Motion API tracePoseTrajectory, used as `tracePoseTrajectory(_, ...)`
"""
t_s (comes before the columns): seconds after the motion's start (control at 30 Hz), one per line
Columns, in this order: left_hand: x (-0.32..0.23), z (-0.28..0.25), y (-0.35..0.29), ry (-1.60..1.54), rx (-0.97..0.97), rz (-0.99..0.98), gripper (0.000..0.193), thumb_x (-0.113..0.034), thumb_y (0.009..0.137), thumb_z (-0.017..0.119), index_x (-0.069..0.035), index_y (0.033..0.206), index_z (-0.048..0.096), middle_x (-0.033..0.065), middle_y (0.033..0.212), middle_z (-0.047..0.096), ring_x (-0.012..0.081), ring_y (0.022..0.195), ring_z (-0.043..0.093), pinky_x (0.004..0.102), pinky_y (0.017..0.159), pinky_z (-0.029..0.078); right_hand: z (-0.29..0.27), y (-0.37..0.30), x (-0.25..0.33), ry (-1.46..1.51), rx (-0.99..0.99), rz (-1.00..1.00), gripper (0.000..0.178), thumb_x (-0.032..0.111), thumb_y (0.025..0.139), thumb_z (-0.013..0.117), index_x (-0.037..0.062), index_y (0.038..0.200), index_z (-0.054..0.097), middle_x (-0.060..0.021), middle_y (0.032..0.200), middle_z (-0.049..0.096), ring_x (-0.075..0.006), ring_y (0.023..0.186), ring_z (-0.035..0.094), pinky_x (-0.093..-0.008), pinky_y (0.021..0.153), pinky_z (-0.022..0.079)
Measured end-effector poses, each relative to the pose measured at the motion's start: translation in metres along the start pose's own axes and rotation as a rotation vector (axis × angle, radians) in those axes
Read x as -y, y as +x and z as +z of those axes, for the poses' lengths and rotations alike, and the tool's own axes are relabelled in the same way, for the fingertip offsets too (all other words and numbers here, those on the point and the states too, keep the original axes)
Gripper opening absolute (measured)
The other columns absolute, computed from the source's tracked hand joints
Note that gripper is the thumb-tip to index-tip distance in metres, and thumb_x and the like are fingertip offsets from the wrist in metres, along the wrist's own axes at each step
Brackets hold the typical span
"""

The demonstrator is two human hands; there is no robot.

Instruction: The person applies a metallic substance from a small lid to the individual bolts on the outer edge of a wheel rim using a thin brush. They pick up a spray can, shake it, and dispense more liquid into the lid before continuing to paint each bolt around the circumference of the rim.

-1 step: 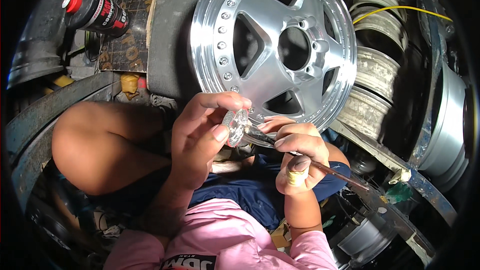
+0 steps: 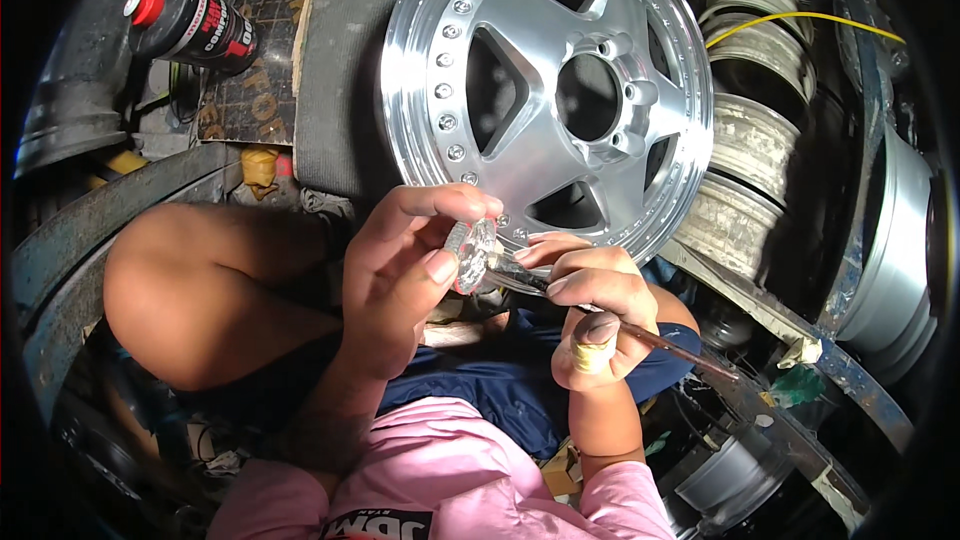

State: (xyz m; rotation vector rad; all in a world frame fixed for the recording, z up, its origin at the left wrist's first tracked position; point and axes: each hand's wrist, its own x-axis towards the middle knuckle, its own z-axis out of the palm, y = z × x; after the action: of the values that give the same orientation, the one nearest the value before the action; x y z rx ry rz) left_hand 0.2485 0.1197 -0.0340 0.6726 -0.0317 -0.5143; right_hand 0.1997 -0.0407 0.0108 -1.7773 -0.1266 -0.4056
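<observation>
Between the thumb and fingers of my left hand (image 2: 395, 275) is a small round silver cap (image 2: 477, 252) with a ridged side and red along its edge. It is tilted up on edge, its patterned face turned to the right. My right hand (image 2: 600, 305) grips a thin paintbrush (image 2: 660, 340) with a dark front part and a long brown handle. The brush's pale tip meets the cap's face. Tape is wrapped round my right thumb. Just beyond both hands lies a large polished five-spoke wheel (image 2: 548, 130), with shiny bolts ringing its rim.
At the far left, a black bottle (image 2: 190, 25) with a red cap stands on a dark board (image 2: 255, 70). Several bare wheel barrels (image 2: 745, 145) are stacked on the right beside a metal frame (image 2: 760, 305). A yellow hose (image 2: 800, 15) crosses them. My bent knee (image 2: 170, 280) is at left.
</observation>
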Motion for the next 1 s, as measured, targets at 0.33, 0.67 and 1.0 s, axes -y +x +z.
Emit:
tracePoseTrajectory(0.33,0.0,0.007,0.001,0.065,-0.069,-0.051,0.036,-0.015,0.082,0.05,0.003,0.113,0.049,0.0234,0.115,0.055,0.025,0.1,0.056,0.0385,0.091,0.045,0.001,0.001,0.005,-0.076,-0.034,-0.011,0.024,0.019,0.092,0.055,-0.0037,0.087,0.061,-0.0136,0.077,0.062,-0.0311,0.077,0.067,-0.0481,0.079,0.054)
tracePoseTrajectory(0.67,0.004,-0.007,0.006,0.067,-0.247,0.052,0.035,-0.018,0.09,0.043,0.005,0.115,0.05,0.0197,0.112,0.06,0.0214,0.097,0.06,0.0344,0.086,0.048,-0.004,-0.014,0.018,0.14,-0.422,0.298,0.044,0.04,0.1,0.044,-0.0019,0.09,0.049,-0.0156,0.08,0.052,-0.0218,0.059,0.056,-0.0306,0.052,0.051)
tracePoseTrajectory(1.0,0.0,-0.015,0.01,-0.043,-0.297,0.147,0.042,-0.029,0.095,0.035,0.006,0.116,0.046,0.0205,0.112,0.058,0.0215,0.087,0.059,0.0345,0.082,0.047,0.027,-0.077,-0.012,-0.321,-0.362,0.37,0.036,0.035,0.1,0.045,-0.0011,0.101,0.049,-0.0154,0.099,0.048,-0.0145,0.046,0.051,-0.0228,0.035,0.038)
